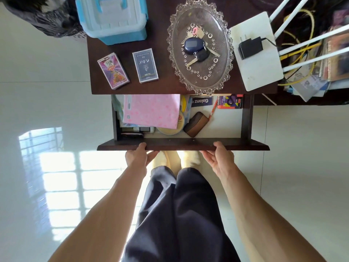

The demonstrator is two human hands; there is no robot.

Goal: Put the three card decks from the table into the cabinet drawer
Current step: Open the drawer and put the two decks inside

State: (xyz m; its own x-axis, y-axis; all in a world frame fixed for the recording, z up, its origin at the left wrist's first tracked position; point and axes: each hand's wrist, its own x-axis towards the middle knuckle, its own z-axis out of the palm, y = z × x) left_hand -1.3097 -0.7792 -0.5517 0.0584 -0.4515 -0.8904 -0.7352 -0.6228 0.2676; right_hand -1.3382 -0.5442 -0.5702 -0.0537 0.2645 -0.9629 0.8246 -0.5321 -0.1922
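A: Where are the card decks?

B: Two show on the dark table top (170, 86): a purple deck (113, 70) near the left edge and a navy deck (145, 65) just beside it. The third deck isn't visible.

A: And the drawer?

B: The drawer (183, 144) stands pulled out below the table edge. The left hand (138, 157) and the right hand (220, 157) both grip its front panel, thumbs on the top edge, fingers curled under it; neither holds a deck.

A: Is there room inside?

B: The left half is crowded. A pink folder (151, 110) lies tilted over papers and a round yellow tin (170, 129). A brown case (195, 124) sits in the middle, with a red pen (213, 108) beside it. The right half shows bare white floor; at the back lie a Galanz booklet (201, 101) and a colourful box (230, 101).

A: What else is on the table?

B: A glass dish (179, 35) holding keys (198, 48), a blue lidded box (113, 17) behind the decks, and a white router (260, 69) with a black adapter (250, 47) on it.
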